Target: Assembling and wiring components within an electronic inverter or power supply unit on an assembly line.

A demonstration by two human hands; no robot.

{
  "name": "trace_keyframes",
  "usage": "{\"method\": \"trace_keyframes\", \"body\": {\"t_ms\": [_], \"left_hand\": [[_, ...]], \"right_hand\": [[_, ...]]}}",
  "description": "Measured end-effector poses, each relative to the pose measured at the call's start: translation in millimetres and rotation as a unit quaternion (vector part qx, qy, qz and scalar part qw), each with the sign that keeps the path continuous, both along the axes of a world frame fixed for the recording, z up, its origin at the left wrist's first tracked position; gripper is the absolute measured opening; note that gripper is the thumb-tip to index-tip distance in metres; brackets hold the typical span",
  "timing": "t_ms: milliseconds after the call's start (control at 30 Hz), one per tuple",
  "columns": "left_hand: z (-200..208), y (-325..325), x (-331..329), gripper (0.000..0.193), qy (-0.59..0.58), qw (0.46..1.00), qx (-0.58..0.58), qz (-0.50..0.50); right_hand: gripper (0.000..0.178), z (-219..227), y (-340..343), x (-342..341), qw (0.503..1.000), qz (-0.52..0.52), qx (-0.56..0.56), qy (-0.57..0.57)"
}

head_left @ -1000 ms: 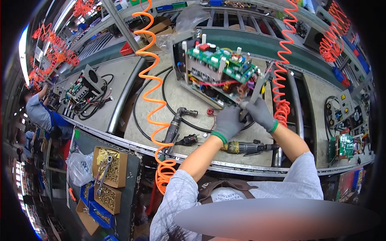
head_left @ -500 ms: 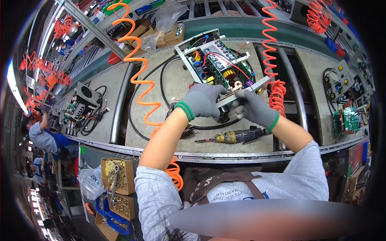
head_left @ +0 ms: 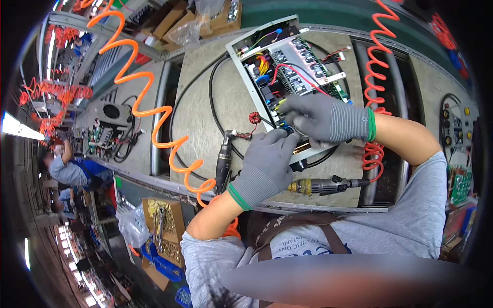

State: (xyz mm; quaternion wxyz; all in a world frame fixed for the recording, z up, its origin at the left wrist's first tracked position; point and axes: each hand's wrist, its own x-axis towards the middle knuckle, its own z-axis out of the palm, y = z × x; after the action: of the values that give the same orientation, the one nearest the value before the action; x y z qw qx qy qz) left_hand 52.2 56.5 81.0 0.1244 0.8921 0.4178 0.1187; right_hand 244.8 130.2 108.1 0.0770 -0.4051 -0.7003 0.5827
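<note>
An open metal case [head_left: 245, 77] stands on the bench board, with circuit boards, heat sinks and coloured wires inside. My left hand [head_left: 269, 161], in a grey glove with a green cuff, is at its near end, fingers together by some blue wires. My right hand [head_left: 331, 120], gloved alike, reaches over the near right part, fingers curled down among the wires. What the fingertips of either hand hold is hidden. A red-wound ring coil [head_left: 254, 118] on leads sticks out beside the case, left of my hands.
A black power screwdriver [head_left: 224, 161] lies left of my left hand; a yellow-and-black one [head_left: 313, 186] lies near the front edge. An orange coiled hose [head_left: 149, 95] crosses at left, a red one [head_left: 377, 79] at right. Boxes of screws [head_left: 167, 220] stand lower left. People work farther left.
My right hand has moved from the case's near right corner to over its inside. My left hand has come nearer, at the near end. The view has shifted, and the black screwdriver shows more fully.
</note>
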Motion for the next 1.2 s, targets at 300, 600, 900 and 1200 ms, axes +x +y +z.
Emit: {"method": "trace_keyframes", "body": {"t_ms": [300, 600, 900, 1200], "left_hand": [[0, -3, 4, 0.046, -0.015, 0.996, 0.045, 0.069], [1, -37, 9, 0.041, -0.225, 0.927, -0.039, 0.297], [-63, -23, 51, 0.043, -0.398, 0.784, -0.028, 0.475], [-62, -18, 45, 0.043, -0.397, 0.790, -0.041, 0.465]], "right_hand": [[0.030, -27, 33, -19, 0.968, 0.136, -0.202, -0.066], [0.028, -20, 43, -27, 0.952, 0.188, -0.216, -0.104], [0.025, -33, 54, -42, 0.935, 0.277, -0.174, -0.135], [0.026, -21, 59, -52, 0.917, 0.248, -0.215, -0.227]]}}
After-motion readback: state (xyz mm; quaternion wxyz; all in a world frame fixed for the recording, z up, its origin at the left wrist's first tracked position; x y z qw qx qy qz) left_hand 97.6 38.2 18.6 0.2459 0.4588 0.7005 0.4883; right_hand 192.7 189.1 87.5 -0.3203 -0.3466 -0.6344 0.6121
